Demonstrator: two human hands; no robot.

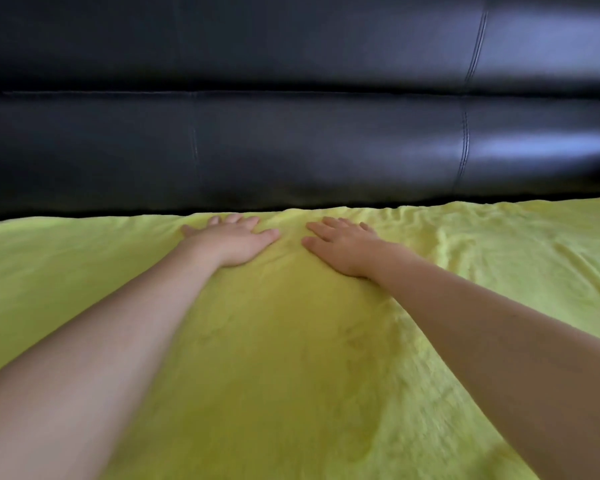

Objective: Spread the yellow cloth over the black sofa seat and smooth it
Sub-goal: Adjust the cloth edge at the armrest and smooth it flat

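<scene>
A bright yellow, slightly fuzzy cloth [309,358] lies spread over the seat of a black leather-look sofa, covering the whole near part of the scene from the left edge to the right edge. Its far edge runs along the foot of the glossy black sofa backrest [291,143], where a thin dark strip of shadow separates cloth from cushion.

Both bare arms reach forward from the near corners and meet close to that far edge. The left hand [234,242] lies flat, palm down, on the cloth, fingers straight and slightly fanned, with the fingertips right at the cloth's far edge. The right hand [340,245] lies flat as well, palm down, fingers straight and angled towards the far left. The two hands sit just beside one another with a narrow gap of cloth between the thumbs; neither one grips or pinches anything, and both press on the fabric with open palms.

The cloth looks smooth on the left and in the near middle between the forearms. To the right of the right hand it is rumpled, with a band of small ripples along the far edge and longer folds running towards the near right.

The backrest shows two horizontal padded rolls divided by a seam, plus vertical stitched seams at the middle and towards the right, where light glints off the surface.
</scene>
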